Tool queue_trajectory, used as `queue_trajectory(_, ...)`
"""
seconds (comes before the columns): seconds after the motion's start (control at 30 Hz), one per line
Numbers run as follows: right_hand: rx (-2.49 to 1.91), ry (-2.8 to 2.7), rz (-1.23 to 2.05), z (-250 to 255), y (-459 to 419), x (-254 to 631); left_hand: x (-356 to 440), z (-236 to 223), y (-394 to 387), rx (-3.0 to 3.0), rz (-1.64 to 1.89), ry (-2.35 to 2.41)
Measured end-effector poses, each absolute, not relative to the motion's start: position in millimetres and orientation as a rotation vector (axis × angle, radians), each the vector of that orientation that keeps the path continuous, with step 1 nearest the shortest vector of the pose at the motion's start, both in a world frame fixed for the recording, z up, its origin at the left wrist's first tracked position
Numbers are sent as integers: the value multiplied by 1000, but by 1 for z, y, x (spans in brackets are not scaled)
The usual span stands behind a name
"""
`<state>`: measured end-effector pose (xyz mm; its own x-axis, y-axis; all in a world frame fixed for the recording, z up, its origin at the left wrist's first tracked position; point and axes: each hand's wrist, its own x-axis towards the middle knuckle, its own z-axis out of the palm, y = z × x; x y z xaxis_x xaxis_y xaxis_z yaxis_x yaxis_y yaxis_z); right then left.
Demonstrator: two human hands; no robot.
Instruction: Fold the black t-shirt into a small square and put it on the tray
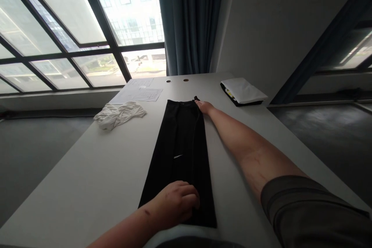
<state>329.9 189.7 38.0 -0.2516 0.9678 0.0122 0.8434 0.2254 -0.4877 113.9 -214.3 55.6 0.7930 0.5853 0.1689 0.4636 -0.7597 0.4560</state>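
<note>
A pair of black trousers (186,135) lies lengthwise on the white table, with its waistband at the far end and a small white logo near its middle. At the right corner of the waistband, my right hand (203,107) is closed on the fabric, and a small dark bit of cloth sticks up beyond the fingers. Over the near part of the trousers is my left hand (178,203), its fingers curled inward. Its fingertips are hidden, so whether it grips the cloth cannot be made out.
On the white table (116,178), a crumpled white cloth (119,114) lies at the left. Behind it are sheets of paper (147,93). A white packet on a black item (244,91) sits at the far right. Two round holes, a blue curtain (192,23) and windows are beyond.
</note>
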Motion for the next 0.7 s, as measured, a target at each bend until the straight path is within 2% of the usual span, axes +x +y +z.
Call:
queue_trajectory(0.13,-1640,-2340,556,34,190,294,93,44,-225,2471,484,887)
queue_trajectory(0.27,-1735,-2418,557,12,188,273,76,35,-226,2410,349,917)
queue_trajectory(0.4,-1904,-2395,490,-12,183,266,66,42,-216,2371,254,971)
queue_trajectory(0.53,-1950,-2363,340,-24,179,267,65,50,-192,2383,334,1083)
queue_trajectory(0.7,-1909,-2373,312,-26,180,273,73,20,-166,2482,358,1434)
